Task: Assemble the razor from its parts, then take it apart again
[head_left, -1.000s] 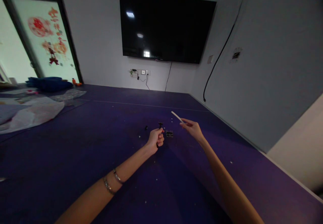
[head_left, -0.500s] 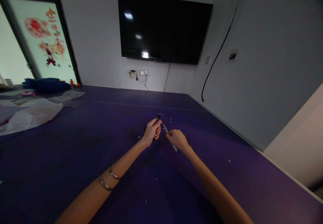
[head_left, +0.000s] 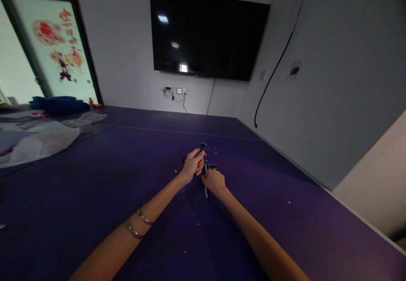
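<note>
Grey-walled room: one wall-mounted television, black, with light reflections on the screen, hung above the far edge of a broad purple surface. Below it, one row of wall sockets with plugs and thin cables.

Left hand: one, near the middle of the surface; fingers closed tightly round a slim black tool, its T-shaped head projecting upward beyond the thumb. Two metal bracelets on the forearm.

Right hand: one, just beside the left and slightly nearer the near edge; fingertips clamped on a thin white stick, which shows at both ends, pointing toward the far edge.

Dark pronged piece: one, just beyond the right knuckles; contact cannot be told. Small black piece: one, beside the left hand, partly hidden. White specks: several, scattered.

Far left corner: blue pile, likely cloth; small orange item beside it; crumpled clear plastic. Along the left edge: whitish sheeting.

Right wall: black cord, hanging toward the far right corner.
</note>
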`<state>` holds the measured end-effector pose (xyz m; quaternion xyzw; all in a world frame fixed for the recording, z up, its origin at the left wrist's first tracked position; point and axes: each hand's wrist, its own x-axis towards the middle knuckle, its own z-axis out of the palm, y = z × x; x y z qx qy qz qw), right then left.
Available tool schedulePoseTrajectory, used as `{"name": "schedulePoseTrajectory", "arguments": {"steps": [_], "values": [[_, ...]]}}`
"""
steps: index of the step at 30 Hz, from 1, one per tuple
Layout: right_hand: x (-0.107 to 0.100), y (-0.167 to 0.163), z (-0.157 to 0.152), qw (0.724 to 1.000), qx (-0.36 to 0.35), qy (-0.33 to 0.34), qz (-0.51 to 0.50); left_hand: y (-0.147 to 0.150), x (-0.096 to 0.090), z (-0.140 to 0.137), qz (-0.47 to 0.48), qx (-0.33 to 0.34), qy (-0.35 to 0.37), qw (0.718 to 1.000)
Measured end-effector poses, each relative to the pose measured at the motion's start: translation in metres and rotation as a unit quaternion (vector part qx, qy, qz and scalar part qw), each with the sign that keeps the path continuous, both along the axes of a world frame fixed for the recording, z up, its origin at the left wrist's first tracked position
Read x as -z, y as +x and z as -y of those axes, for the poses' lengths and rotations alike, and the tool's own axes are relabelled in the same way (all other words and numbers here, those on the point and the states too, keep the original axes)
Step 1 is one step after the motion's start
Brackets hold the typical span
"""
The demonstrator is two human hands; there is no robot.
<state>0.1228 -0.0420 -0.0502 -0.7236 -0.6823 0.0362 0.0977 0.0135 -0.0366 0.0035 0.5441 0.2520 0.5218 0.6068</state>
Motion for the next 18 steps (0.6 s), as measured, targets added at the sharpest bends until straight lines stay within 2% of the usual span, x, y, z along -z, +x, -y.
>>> {"name": "schedulePoseTrajectory", "arguments": {"steps": [6, 12, 18], "values": [[-0.001, 0.011, -0.007, 0.999, -0.010, 0.044, 0.006, -0.001, 0.004, -0.003, -0.003, -0.001, 0.003, 1.000], [-0.011, 0.048, -0.027, 0.998, 0.008, 0.052, 0.019, -0.002, 0.012, -0.008, -0.003, 0.015, 0.013, 1.000], [0.004, 0.066, -0.039, 0.996, -0.063, 0.068, -0.011, -0.003, 0.019, -0.011, -0.018, 0.015, 0.008, 1.000]]}}
